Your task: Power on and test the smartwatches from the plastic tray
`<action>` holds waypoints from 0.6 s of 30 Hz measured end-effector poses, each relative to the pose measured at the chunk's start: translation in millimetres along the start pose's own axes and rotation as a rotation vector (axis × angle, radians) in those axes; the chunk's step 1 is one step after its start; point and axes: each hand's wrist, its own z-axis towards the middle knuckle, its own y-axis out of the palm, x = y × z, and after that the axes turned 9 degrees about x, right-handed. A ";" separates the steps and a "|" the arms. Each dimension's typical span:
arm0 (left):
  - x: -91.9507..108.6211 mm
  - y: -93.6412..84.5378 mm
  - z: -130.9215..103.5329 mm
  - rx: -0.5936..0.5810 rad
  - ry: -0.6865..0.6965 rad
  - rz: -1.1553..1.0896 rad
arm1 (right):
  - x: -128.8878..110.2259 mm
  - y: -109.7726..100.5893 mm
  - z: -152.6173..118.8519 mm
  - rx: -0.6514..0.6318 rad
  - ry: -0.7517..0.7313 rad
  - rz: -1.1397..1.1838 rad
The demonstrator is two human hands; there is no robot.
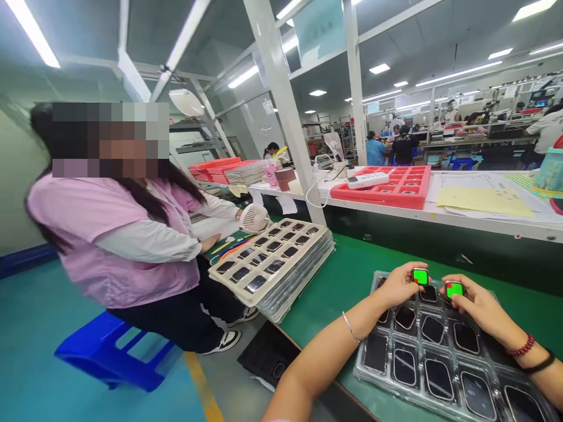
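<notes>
My left hand [398, 285] pinches a smartwatch body [420, 276] whose lit screen is mostly green with a red patch at a lower corner. In my right hand [477, 308] is a second smartwatch body [454, 289], also lit green with some red. Both are held side by side, a little apart, screens facing me. Beneath them a clear plastic tray [416, 394] carries several dark-screened watch bodies [438, 378] in its compartments. Neither held watch has a strap that I can see.
Left along the green bench [308, 299] stands a tall stack of trays [303, 266] with more watches on top. A person in a pink vest [145, 258] sits beyond it, near a small white fan [254, 218]. Red foam trays [416, 186] and papers [484, 199] lie on the shelf ahead.
</notes>
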 end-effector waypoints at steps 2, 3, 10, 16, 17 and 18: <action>1.9 0.1 -0.8 -0.004 -0.005 0.009 | -4.7 1.5 -1.0 -0.004 -0.001 0.023; 3.2 0.3 -1.2 -0.004 -0.012 0.010 | -6.9 2.3 -1.4 -0.009 -0.001 0.033; 14.0 1.3 -4.1 0.002 -0.041 0.043 | -10.6 5.0 -1.3 0.000 -0.033 0.060; 15.1 -0.1 -3.4 -0.002 -0.064 0.048 | -12.6 5.2 -0.7 0.004 -0.031 0.034; 14.7 -0.4 -2.9 -0.005 -0.063 0.052 | -14.1 5.2 -1.0 0.003 -0.038 0.031; 14.3 -0.6 -2.6 -0.007 -0.061 0.056 | -15.7 5.2 -1.4 0.001 -0.045 0.038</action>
